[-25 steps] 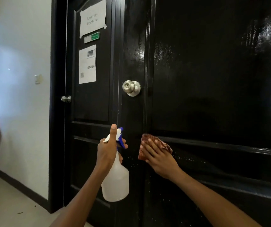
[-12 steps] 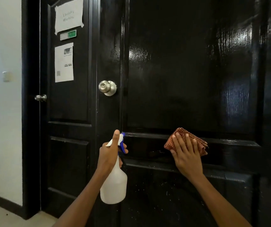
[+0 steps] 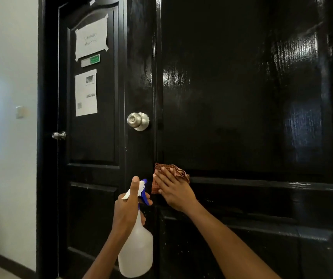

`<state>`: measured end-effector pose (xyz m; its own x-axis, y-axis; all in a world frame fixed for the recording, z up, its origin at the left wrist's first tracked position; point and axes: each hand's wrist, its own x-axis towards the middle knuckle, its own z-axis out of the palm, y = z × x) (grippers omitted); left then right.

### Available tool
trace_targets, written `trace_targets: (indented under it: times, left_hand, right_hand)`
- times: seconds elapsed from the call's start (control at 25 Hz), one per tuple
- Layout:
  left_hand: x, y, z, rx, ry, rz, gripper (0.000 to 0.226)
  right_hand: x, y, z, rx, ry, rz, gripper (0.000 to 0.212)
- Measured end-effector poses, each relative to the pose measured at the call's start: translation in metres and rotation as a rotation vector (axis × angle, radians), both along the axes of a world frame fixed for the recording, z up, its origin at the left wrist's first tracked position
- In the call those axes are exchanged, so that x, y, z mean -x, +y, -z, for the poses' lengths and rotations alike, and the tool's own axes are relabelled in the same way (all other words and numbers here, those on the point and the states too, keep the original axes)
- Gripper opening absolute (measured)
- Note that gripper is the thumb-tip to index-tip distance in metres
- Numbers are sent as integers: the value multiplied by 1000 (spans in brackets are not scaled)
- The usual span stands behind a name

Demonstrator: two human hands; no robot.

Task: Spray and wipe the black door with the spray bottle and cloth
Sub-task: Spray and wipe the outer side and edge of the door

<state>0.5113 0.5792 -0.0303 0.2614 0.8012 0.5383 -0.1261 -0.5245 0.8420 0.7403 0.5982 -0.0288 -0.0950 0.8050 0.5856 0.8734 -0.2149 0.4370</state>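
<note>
Left hand grips the spray bottle; right hand presses the cloth flat on the black door.

Nearest, the left hand [image 3: 126,210] is curled round the neck of the white spray bottle [image 3: 136,252], thumb up along the back of the head and a finger over the blue trigger [image 3: 144,195], nozzle toward the door. Just beyond and to its right, the right hand [image 3: 174,191] lies with straight, slightly spread fingers [image 3: 161,178] on the reddish checked cloth [image 3: 171,174], pressing it against the black door [image 3: 242,97] at the moulding below the upper panel, under the silver knob [image 3: 138,121]. Farther left stands a second black door [image 3: 93,148] bearing taped paper notices [image 3: 91,39] and its own small knob [image 3: 59,135], then the white wall [image 3: 6,77].
</note>
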Motion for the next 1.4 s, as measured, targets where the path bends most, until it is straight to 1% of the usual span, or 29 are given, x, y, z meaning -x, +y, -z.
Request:
trace_targets:
  times: [0.08, 0.2, 0.32, 0.44, 0.52, 0.6, 0.64, 0.68, 0.72, 0.84, 0.88, 1.0, 1.08, 1.2, 1.28, 1.36, 1.4]
  left_hand:
    - [-7, -5, 3, 13, 5, 22, 71]
    - [-22, -19, 11, 57, -24, 83, 69]
    - [-42, -34, 16, 91, -33, 180, 69]
    - [-71, -51, 22, 87, -5, 247, 69]
    - [-88, -61, 26, 84, 11, 272, 70]
    - [-98, -70, 28, 98, 25, 299, 70]
    - [-103, -74, 28, 101, 36, 319, 71]
    - [-107, -78, 30, 101, 51, 344, 72]
    - [-110, -83, 32, 95, 63, 366, 74]
    - [-120, -90, 48, 105, 98, 367, 80]
    - [-121, -88, 53, 129, 104, 348, 80]
    - [-115, -75, 64, 202, 133, 340, 78]
    - [-104, -63, 74, 209, 153, 341, 77]
    - [-83, -47, 94, 237, 141, 223, 76]
    - [-66, -36, 105, 276, 90, 136, 73]
    - [-50, -26, 111, 272, 51, 70, 68]
    - [-42, -20, 113, 262, 43, 42, 70]
  right_hand:
    - [-11, -12, 4, -7, -23, -18, 61]
    - [-50, -64, 25, -159, -40, -1, 62]
    - [-111, -152, 48, -367, 23, 126, 63]
    - [-166, -247, 61, -505, 85, 260, 60]
    - [-189, -287, 72, -644, 232, 364, 62]
    - [-193, -299, 77, -817, 429, 460, 64]
    - [-191, -296, 75, -858, 493, 483, 65]
    - [-187, -291, 76, -850, 527, 482, 67]
    - [-184, -286, 77, -782, 516, 461, 68]
    - [-182, -275, 100, -561, 299, 378, 69]
    - [-181, -270, 108, -534, 280, 358, 69]
    - [-166, -249, 125, -573, 372, 372, 72]
    - [-153, -233, 134, -556, 383, 345, 72]
    - [-130, -199, 162, -493, 312, 270, 71]
    - [-106, -167, 177, -460, 306, 220, 72]
    - [-80, -133, 183, -417, 299, 180, 74]
    - [-67, -117, 183, -390, 287, 162, 74]
